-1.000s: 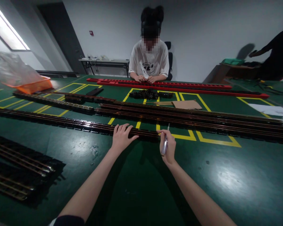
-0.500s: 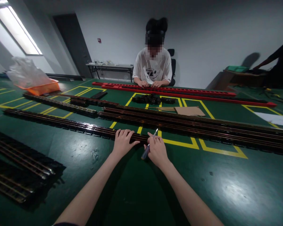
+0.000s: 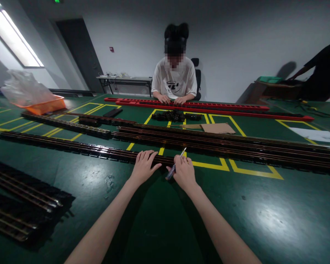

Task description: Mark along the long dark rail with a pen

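Note:
A long black rail (image 3: 71, 147) with thin copper-coloured strips along it lies across the table in front of me. My left hand (image 3: 143, 167) grips its right part, fingers over the top and thumb along the near side. Close beside it, my right hand (image 3: 184, 172) is closed around a screwdriver (image 3: 171, 173). The dark handle points down towards me, and the bright metal shaft sticks up past the fingers, away from the rail. The right fingertips are by the rail's end, which the hand partly hides.
More black rails (image 3: 222, 146) lie just beyond, and others (image 3: 22, 190) at the near left. A person (image 3: 174, 80) opposite handles red trays (image 3: 209, 108). Cardboard (image 3: 218, 128), a pile of black parts (image 3: 169, 115) and an orange basket (image 3: 45, 105) with a plastic bag are also on the green table (image 3: 159, 234).
The view has shifted slightly. My right hand still holds the screwdriver, its fingers now curled more closely and its shaft tilted a little further right. My left hand stays on the rail.

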A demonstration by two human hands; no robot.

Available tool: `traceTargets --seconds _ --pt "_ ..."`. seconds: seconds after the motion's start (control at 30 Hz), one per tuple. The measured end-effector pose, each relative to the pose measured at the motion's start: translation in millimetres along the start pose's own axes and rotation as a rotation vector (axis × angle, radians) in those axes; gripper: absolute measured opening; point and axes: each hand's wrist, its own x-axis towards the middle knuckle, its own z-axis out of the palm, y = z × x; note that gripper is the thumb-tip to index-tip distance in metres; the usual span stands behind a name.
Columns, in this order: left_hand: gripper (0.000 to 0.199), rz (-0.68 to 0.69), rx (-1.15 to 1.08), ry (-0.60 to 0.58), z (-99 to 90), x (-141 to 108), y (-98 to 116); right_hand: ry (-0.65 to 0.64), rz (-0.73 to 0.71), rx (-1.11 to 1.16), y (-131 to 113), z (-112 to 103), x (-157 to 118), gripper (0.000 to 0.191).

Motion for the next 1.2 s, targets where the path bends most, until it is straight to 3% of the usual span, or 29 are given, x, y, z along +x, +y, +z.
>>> traceTargets --seconds 0.33,0.67,1.03,1.2 --pt "0.039 -0.069 0.000 0.042 8.3 -3 -4 0.085 0.139 -0.116 25 0 -4 0.051" --pt "0.045 -0.042 0.015 -0.011 11.7 -4 -7 0.113 0.189 -0.074 25 0 -10 0.025" --pt "0.047 -0.048 0.022 -0.008 12.7 -5 -7 0.103 0.131 0.120 33 -1 -18 0.031" --pt "0.046 -0.052 0.025 -0.028 10.9 -5 -7 0.088 0.089 0.118 29 -5 -17 0.017"
